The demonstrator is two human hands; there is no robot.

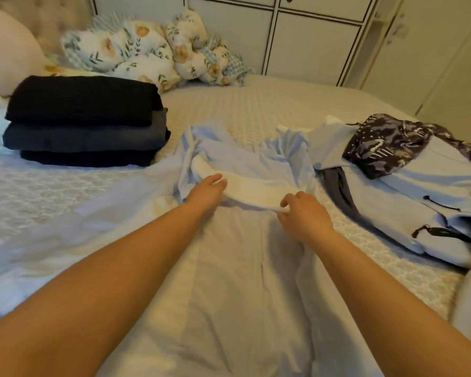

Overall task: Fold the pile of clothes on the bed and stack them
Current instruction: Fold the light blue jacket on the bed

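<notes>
Head view: a pale blue shirt (237, 281) is being laid out lengthwise on the bed (256, 104), its body running from 6 o'clock up to the centre of the frame, its bunched sleeves spreading toward 12 o'clock. Its white collar (256, 190) is being handled at the centre. The collar's right end is being pinched by the right hand (302, 213), fingers curled onto the fabric edge. The left hand (208, 190) is being held flat at the collar's left end, fingers straight and fingertips touching the white band, nothing being clasped.

At 10 o'clock, well apart from the shirt, a stack of folded dark clothes (85, 121) is being kept, black on top, grey between, black below. At 3 o'clock the unfolded pile is lying: a light blue hooded garment (424, 197) with a dark patterned piece (386, 148) draped over it. At 11 o'clock floral bedding (152, 50) is bunched against the white cupboard doors (310, 36).
</notes>
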